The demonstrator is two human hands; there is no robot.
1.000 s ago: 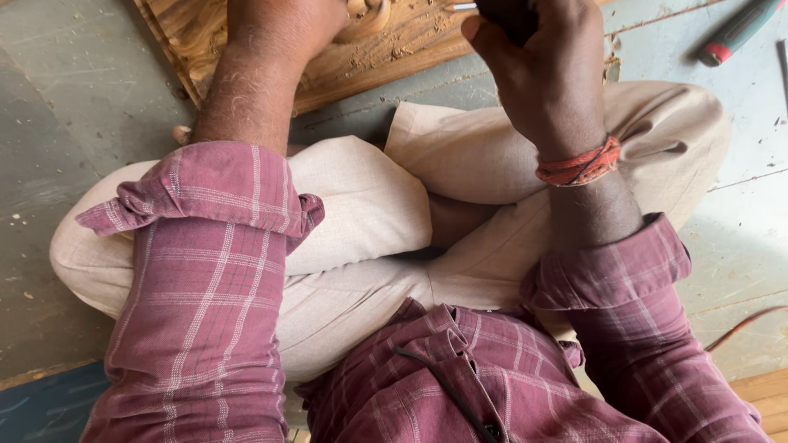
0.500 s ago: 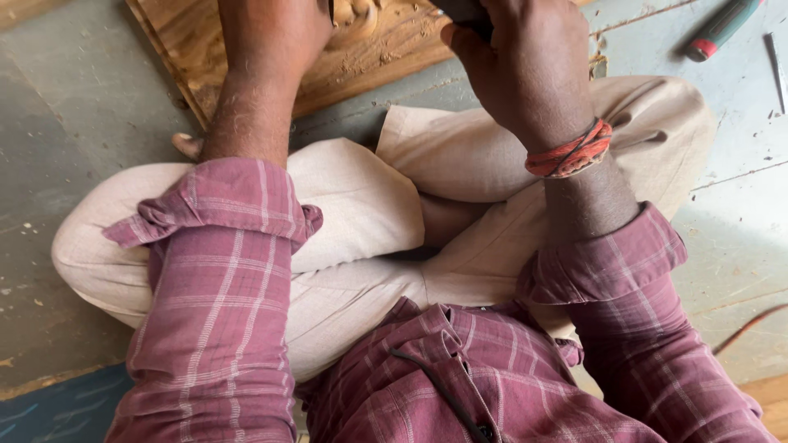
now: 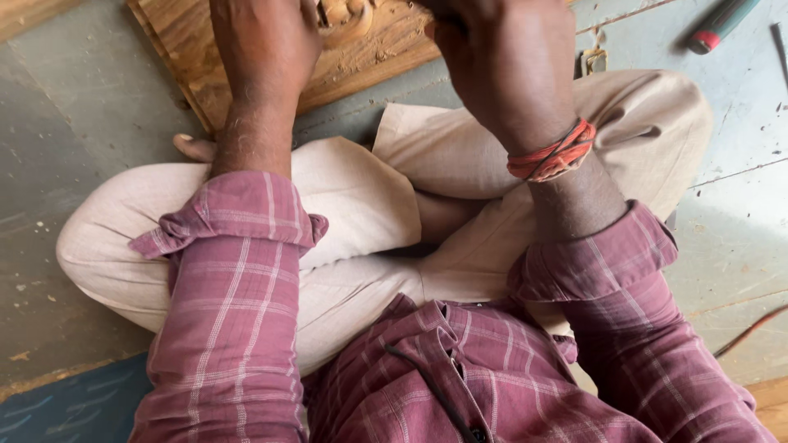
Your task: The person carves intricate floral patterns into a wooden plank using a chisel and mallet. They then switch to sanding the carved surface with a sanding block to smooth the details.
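I sit cross-legged on a grey floor in beige trousers and a maroon checked shirt. A carved wooden panel (image 3: 369, 57) lies in front of my knees at the top of the view. My left hand (image 3: 263, 41) rests on its carved surface; the fingers are cut off by the top edge. My right hand (image 3: 505, 57), with a red thread band at the wrist, is curled into a fist over the panel's right part. A dark tool handle (image 3: 442, 18) shows just inside the fist at the frame's edge.
A tool with a green handle and red end (image 3: 722, 20) lies on the floor at the top right, with a thin dark metal piece (image 3: 777, 49) beside it. A thin reddish cord (image 3: 747, 332) lies at the right. A blue mat (image 3: 66, 406) fills the bottom left corner.
Both hands have slid toward the top edge of the view, so less of the fingers and the dark tool shows. The panel and my legs appear larger and closer.
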